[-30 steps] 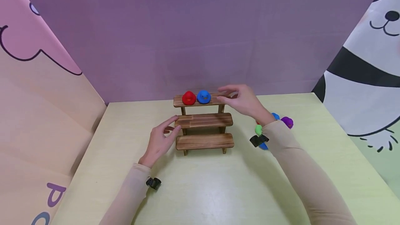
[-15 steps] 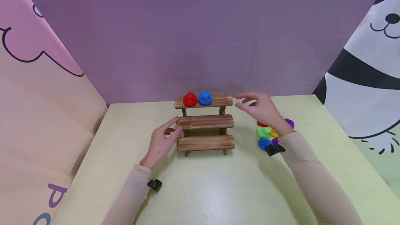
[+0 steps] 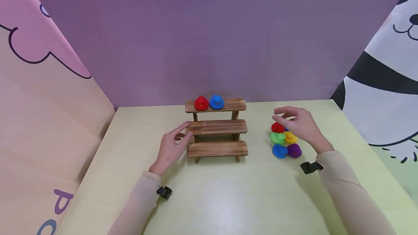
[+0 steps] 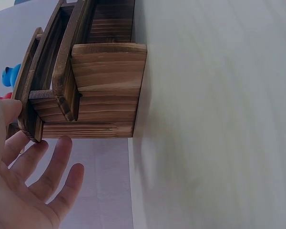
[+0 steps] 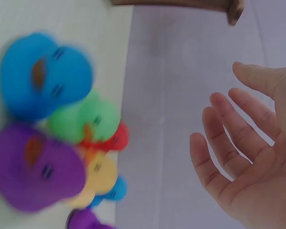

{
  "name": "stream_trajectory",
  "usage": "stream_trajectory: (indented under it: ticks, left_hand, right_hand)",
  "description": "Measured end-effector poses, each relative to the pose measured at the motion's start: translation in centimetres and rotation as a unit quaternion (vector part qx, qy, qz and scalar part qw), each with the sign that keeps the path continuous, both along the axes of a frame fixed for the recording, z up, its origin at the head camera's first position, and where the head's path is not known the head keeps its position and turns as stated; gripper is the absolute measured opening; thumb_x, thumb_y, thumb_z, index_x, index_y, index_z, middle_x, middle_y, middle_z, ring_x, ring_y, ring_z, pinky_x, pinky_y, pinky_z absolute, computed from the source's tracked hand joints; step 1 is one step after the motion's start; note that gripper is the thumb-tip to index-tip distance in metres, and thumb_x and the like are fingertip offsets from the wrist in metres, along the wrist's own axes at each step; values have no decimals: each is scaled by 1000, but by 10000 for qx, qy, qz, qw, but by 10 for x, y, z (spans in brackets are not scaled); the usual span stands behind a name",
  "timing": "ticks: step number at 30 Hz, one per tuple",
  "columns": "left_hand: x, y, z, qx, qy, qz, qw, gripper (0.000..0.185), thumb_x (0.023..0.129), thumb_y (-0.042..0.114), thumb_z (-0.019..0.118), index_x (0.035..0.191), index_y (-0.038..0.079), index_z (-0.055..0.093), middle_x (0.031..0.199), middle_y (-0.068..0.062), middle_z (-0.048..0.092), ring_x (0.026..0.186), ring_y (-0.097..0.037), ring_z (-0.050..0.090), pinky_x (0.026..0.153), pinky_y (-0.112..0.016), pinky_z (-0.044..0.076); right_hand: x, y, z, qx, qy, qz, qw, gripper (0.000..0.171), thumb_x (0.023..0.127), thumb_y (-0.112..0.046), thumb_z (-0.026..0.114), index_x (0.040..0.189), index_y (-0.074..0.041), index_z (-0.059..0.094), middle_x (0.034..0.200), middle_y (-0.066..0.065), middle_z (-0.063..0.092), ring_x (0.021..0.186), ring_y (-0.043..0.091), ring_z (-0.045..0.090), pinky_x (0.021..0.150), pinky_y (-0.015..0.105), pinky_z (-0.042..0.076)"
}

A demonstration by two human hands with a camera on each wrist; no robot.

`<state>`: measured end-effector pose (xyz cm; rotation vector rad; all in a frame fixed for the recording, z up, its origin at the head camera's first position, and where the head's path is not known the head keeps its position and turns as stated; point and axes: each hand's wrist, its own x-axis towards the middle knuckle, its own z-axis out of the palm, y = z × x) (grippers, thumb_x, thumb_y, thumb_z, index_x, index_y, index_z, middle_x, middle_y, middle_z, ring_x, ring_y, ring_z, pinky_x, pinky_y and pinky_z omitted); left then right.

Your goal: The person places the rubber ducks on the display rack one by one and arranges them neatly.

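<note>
A three-tier wooden display stand (image 3: 217, 148) stands on the table. My left hand (image 3: 169, 149) is at its left side, holding the end of the middle tier between thumb and index finger; the other fingers spread loosely below in the left wrist view. On the top tier sit a red rubber duck (image 3: 201, 103) and a blue rubber duck (image 3: 217, 102), side by side. My right hand (image 3: 302, 124) hovers over a cluster of rubber ducks, fingers loosely bent and nothing in them. The cluster includes a green duck (image 3: 277, 138), a yellow duck (image 3: 291, 137) and a purple duck (image 5: 38, 167).
Also in the cluster are a red duck (image 3: 278, 127) and a blue duck (image 3: 279, 151); my right hand partly hides the back ones. A purple backdrop (image 3: 209, 39) rises behind the pale table (image 3: 209, 198), with printed panels at both sides.
My right hand has moved rightward from the top tier's right end to above the duck cluster, staying without anything in it. My left hand stays at the stand.
</note>
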<state>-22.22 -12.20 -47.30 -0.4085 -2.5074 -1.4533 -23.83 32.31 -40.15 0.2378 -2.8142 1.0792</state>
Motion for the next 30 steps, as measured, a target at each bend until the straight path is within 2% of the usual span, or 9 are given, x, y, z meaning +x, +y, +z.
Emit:
stream_trajectory:
  ticks: [6,13,18,20,22,26,30]
  left_hand:
    - [1,1,0,-6,29,22,10000,44,104,29,71,147,21,67,152,2,65,104,-26,77,99,-51,60]
    - [0,-1,-1,53,42,-9,10000,44,104,28,71,147,21,67,152,1,65,104,-26,77,100,-52,60]
    - [-4,1,-3,-17,76,-72,9999,44,104,29,70,147,21,67,154,0,63,103,-26,78,99,-50,61]
    - [-5,1,-3,-31,32,-56,10000,43,105,29,70,147,21,67,154,1,63,104,-26,77,99,-49,61]
    - [-5,1,-3,-19,-21,-31,10000,43,105,30,70,147,22,67,154,3,63,104,-26,77,100,-49,61]
    - [-4,0,-3,11,-86,10,10000,43,105,31,70,147,24,67,153,5,63,105,-25,77,100,-49,60]
    - [-2,-1,-3,26,-86,41,10000,42,104,31,70,146,25,67,152,6,64,104,-24,77,100,-49,60]
  right_hand:
    - [7,29,-11,206,-17,-252,9995,48,105,-45,67,135,-9,72,129,18,75,111,30,64,72,19,53]
    - [9,64,-26,242,-381,-556,9974,57,105,-51,63,141,-6,68,136,23,69,111,27,61,71,18,51]
    - [9,89,-40,351,-527,-807,9947,57,106,-48,64,141,-4,67,136,27,69,92,-1,61,71,18,50]
    - [9,96,-45,417,-555,-855,9939,57,105,-48,64,140,-3,67,136,27,69,88,-5,59,71,18,50]
    - [9,101,-49,445,-613,-850,9935,58,106,-47,64,141,-2,66,137,29,68,92,4,62,71,18,49]
    - [9,105,-54,424,-757,-850,9926,60,106,-47,64,144,0,63,138,31,66,105,31,64,70,21,48]
    - [8,106,-58,401,-801,-871,9922,61,106,-48,64,144,0,63,136,31,66,106,37,64,70,22,48]
